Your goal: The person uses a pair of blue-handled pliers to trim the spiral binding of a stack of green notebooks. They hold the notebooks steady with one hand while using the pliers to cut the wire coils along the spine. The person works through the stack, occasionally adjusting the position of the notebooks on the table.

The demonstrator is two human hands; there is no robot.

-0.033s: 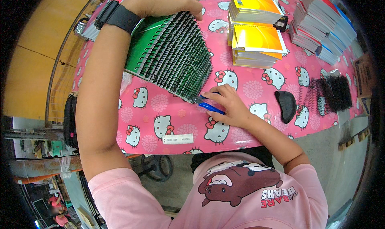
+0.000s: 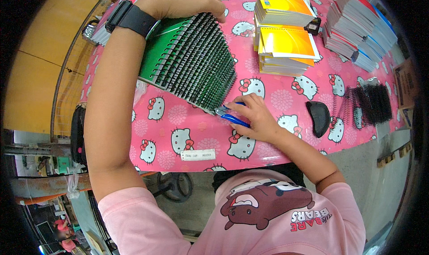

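Pink cartoon-cat cloth covers the counter (image 2: 178,121), and on it lies a fanned row of green spiral-bound notebooks (image 2: 192,63), its long axis running from the far left down toward the near right, black wire spines facing right. At the row's near end the right hand (image 2: 252,116) has its fingers clamped on blue-handled pliers (image 2: 230,115), whose nose points left at the lowest spine. The left hand (image 2: 187,2), a black watch (image 2: 132,18) on its wrist, presses its curled fingers onto the far end of the row. Beyond stand stacks of yellow-covered notebooks (image 2: 286,40), further stacks (image 2: 362,31) at the right, a black curved pad (image 2: 319,116) and loose black wire coils (image 2: 368,105).
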